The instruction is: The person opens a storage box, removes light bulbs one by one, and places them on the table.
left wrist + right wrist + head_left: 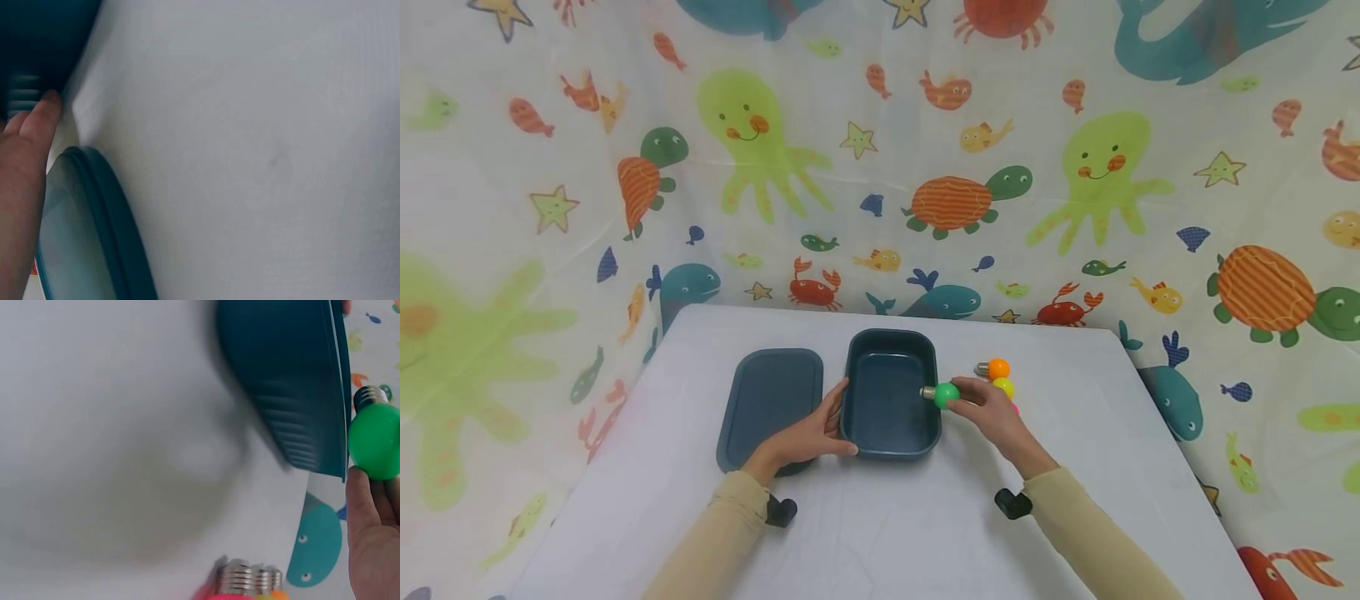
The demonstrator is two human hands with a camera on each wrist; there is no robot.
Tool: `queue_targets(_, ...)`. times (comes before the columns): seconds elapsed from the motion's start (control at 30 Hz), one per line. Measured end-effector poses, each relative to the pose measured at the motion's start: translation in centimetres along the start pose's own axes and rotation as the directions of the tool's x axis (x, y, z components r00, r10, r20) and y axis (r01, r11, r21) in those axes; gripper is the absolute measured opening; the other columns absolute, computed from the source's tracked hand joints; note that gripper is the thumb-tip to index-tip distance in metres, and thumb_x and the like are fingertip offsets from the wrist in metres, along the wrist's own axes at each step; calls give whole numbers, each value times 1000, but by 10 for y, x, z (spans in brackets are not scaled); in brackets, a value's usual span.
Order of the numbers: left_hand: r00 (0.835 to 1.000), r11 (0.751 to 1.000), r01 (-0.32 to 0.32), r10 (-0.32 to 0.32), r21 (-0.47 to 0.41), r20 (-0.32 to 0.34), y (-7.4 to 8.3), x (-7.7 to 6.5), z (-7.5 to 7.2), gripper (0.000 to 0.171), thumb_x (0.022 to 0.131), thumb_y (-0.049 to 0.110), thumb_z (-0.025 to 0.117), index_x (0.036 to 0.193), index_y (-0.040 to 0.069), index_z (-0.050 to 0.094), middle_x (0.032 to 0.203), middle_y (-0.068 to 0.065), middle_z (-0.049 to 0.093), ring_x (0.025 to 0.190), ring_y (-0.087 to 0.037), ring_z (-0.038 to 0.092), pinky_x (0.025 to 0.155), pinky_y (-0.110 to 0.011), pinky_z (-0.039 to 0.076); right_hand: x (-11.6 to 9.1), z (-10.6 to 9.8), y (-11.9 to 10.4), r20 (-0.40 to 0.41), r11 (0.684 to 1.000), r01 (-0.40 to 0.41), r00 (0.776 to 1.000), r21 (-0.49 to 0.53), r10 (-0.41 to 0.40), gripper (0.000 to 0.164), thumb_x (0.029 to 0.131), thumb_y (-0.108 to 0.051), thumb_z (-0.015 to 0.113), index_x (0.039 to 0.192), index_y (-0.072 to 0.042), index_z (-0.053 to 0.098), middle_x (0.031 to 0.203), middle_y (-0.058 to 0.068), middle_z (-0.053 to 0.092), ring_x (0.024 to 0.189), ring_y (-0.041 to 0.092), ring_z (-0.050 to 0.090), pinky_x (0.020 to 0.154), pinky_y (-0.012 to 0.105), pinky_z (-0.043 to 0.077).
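Observation:
A dark blue rectangular container [891,400] stands on the table. My right hand [994,414] pinches a green light bulb [947,396] by its round end, over the container's right rim. The bulb's metal screw base points left, over the inside. In the right wrist view the green bulb [376,440] shows above my fingertips [357,481]. My left hand [805,433] rests against the container's left side, fingers stretched along the wall and thumb toward the near left corner. The left wrist view has this hand [25,156] beside the container wall [44,44].
A dark blue lid [775,400] lies left of the container, partly under my left hand. To the right are an orange bulb [998,369], a yellow bulb [1003,387] and a pink bulb [231,597], mostly hidden by my right hand. A patterned sea-animal curtain [880,108] hangs behind the table.

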State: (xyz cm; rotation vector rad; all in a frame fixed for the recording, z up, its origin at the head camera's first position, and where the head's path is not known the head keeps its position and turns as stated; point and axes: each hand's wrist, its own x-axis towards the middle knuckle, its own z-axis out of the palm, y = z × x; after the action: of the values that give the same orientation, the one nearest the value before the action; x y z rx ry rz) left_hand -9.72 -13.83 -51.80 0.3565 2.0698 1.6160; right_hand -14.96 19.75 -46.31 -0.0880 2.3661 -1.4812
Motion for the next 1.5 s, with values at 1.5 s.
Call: queue_targets(1.5,1000,1000,9,-9,-7,-3,7,-3,-1,118,83,21,80,156,30,-12,163,-2,-12,150,-23,1,118,-42,19,-41,-44,66,-28,999,-35,999,-41,34,58,91,-34,70,141,-10,50,140,11,53,129,30,49,107,47,41)
